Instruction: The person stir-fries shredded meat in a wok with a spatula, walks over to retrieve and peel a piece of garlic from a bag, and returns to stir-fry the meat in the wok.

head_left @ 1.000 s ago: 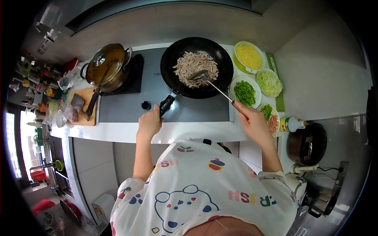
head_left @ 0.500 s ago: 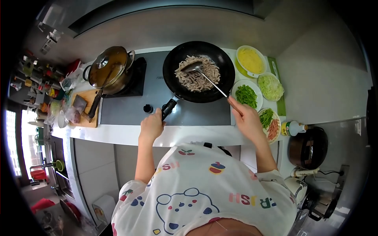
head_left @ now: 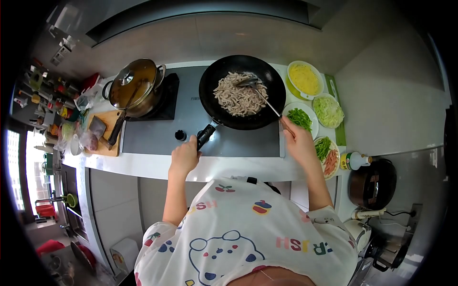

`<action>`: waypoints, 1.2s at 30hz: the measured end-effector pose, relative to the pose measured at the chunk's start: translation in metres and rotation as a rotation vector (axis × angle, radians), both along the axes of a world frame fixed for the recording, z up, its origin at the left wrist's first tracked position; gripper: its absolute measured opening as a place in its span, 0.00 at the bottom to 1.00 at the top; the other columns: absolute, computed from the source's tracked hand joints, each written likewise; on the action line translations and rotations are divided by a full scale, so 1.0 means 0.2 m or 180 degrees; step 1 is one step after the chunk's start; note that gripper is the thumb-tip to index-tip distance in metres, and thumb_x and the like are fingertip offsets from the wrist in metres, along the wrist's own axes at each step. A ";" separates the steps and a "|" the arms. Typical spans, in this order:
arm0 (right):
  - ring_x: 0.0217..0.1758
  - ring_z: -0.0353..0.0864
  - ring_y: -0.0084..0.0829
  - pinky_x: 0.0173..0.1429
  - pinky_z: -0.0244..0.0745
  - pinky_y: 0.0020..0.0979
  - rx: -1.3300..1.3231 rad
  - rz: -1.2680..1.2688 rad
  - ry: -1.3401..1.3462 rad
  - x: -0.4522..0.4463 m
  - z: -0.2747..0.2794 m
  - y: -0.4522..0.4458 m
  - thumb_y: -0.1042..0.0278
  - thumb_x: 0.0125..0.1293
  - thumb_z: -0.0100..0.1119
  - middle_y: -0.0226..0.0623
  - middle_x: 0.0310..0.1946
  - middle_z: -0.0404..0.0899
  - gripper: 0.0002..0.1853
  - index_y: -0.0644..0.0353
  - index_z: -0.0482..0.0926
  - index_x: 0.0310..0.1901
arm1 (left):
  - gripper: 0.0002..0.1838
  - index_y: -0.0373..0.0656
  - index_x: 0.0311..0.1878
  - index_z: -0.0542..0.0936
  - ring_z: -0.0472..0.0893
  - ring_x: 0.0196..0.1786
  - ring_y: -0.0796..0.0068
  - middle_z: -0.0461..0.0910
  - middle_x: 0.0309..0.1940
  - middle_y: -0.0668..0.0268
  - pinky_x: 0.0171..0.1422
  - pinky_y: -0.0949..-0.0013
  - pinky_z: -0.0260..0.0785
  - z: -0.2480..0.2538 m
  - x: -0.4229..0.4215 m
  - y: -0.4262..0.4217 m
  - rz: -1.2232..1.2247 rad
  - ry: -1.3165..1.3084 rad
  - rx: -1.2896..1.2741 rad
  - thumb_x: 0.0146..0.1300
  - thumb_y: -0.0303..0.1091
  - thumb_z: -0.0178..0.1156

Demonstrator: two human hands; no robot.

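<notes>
A black wok stands on the right side of the stove, with pale cooked meat strips spread over its bottom. My left hand is closed round the end of the wok's black handle. With my right hand I grip the wooden end of a long metal ladle. Its bowl rests among the meat strips at the upper right of the heap. Just beyond my right hand lies a plate of chopped green pepper.
To the left, a lidded pot sits on a burner. A cutting board with a cleaver lies beside it. At right are a bowl of yellow shreds, shredded cabbage, a plate of sliced pink meat and a bottle.
The ladle's bowl has moved right across the meat, away from the middle of the heap. My left hand stays on the wok handle. The whole view has shifted slightly.
</notes>
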State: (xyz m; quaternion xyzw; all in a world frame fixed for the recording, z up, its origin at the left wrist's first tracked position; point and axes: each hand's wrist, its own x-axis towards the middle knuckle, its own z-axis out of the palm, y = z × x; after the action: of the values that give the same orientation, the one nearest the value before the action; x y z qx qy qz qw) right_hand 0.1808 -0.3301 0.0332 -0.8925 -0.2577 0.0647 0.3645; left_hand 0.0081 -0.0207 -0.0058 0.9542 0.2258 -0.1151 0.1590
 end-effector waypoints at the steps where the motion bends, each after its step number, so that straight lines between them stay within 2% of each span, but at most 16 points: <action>1: 0.39 0.82 0.51 0.46 0.77 0.43 -0.0026 0.0009 -0.0033 -0.01 0.05 -0.02 0.72 0.70 0.59 0.53 0.37 0.82 0.23 0.55 0.77 0.67 | 0.21 0.41 0.49 0.69 0.86 0.40 0.44 0.86 0.33 0.51 0.44 0.47 0.77 0.00 0.00 0.00 -0.0008 0.0014 -0.0006 0.60 0.35 0.70; 5: 0.40 0.83 0.51 0.46 0.78 0.42 -0.0082 0.0022 -0.0253 -0.02 0.03 -0.08 0.73 0.69 0.59 0.52 0.38 0.83 0.24 0.56 0.77 0.67 | 0.21 0.41 0.49 0.69 0.86 0.40 0.43 0.86 0.33 0.50 0.44 0.46 0.77 -0.01 0.00 0.00 0.0023 0.0007 -0.0015 0.61 0.35 0.69; 8: 0.43 0.84 0.49 0.48 0.78 0.41 0.0139 0.0065 0.0012 -0.01 -0.01 -0.07 0.74 0.69 0.58 0.51 0.41 0.85 0.24 0.56 0.77 0.67 | 0.21 0.41 0.50 0.69 0.85 0.40 0.43 0.86 0.33 0.50 0.44 0.46 0.77 -0.01 0.00 0.00 -0.0003 0.0014 -0.0012 0.61 0.35 0.69; 11: 0.45 0.85 0.49 0.49 0.78 0.41 0.0168 0.0066 -0.0188 -0.05 0.08 -0.10 0.75 0.69 0.57 0.49 0.45 0.85 0.24 0.56 0.76 0.67 | 0.21 0.41 0.50 0.69 0.85 0.40 0.42 0.86 0.34 0.50 0.44 0.45 0.77 0.01 0.00 0.00 -0.0005 0.0058 0.0001 0.61 0.35 0.69; 14: 0.44 0.84 0.49 0.49 0.78 0.40 -0.0157 -0.0077 -0.0056 -0.07 0.08 -0.16 0.75 0.69 0.57 0.49 0.46 0.85 0.24 0.55 0.77 0.66 | 0.21 0.42 0.51 0.69 0.85 0.40 0.42 0.85 0.34 0.49 0.44 0.45 0.76 0.00 0.01 0.00 0.0007 0.0041 0.0002 0.61 0.36 0.69; 17: 0.44 0.84 0.50 0.49 0.78 0.40 -0.0089 -0.0097 0.0363 -0.07 0.02 -0.13 0.75 0.69 0.57 0.50 0.45 0.85 0.23 0.54 0.77 0.66 | 0.23 0.43 0.52 0.69 0.84 0.40 0.40 0.85 0.34 0.48 0.44 0.44 0.76 -0.03 0.00 0.00 0.0016 0.0035 -0.0010 0.62 0.38 0.69; 23: 0.44 0.83 0.52 0.48 0.78 0.41 0.0014 -0.0017 -0.0043 -0.12 0.11 -0.23 0.75 0.68 0.58 0.52 0.45 0.84 0.24 0.56 0.77 0.66 | 0.21 0.41 0.50 0.69 0.85 0.39 0.43 0.86 0.34 0.50 0.44 0.46 0.76 0.00 0.01 0.00 -0.0041 0.0037 0.0038 0.61 0.35 0.69; 26: 0.43 0.83 0.53 0.48 0.78 0.42 0.0082 -0.0078 0.0161 -0.11 0.06 -0.24 0.75 0.68 0.59 0.52 0.44 0.84 0.24 0.57 0.77 0.66 | 0.21 0.41 0.50 0.69 0.85 0.39 0.43 0.86 0.34 0.50 0.43 0.45 0.76 -0.02 0.00 0.00 -0.0034 0.0004 0.0037 0.61 0.35 0.70; 31: 0.41 0.83 0.53 0.47 0.78 0.42 0.0022 -0.0091 0.0004 -0.15 0.13 -0.25 0.76 0.67 0.59 0.52 0.40 0.84 0.25 0.56 0.77 0.66 | 0.22 0.43 0.52 0.69 0.85 0.40 0.42 0.85 0.34 0.50 0.44 0.45 0.76 -0.02 0.00 0.01 -0.0020 0.0102 0.0067 0.61 0.37 0.70; 36: 0.40 0.83 0.53 0.47 0.78 0.42 -0.0149 -0.0100 0.0061 -0.17 0.14 -0.30 0.75 0.67 0.59 0.53 0.39 0.83 0.24 0.55 0.78 0.65 | 0.22 0.42 0.51 0.70 0.85 0.39 0.43 0.86 0.33 0.50 0.44 0.46 0.77 -0.03 0.00 0.01 -0.0034 0.0001 0.0048 0.61 0.36 0.70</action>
State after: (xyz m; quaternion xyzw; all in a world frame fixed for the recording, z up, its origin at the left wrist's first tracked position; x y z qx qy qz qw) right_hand 0.1472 -0.3902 0.0605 -0.9040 -0.2385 0.0736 0.3470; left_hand 0.0085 -0.0194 -0.0110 0.9565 0.2216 -0.1144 0.1512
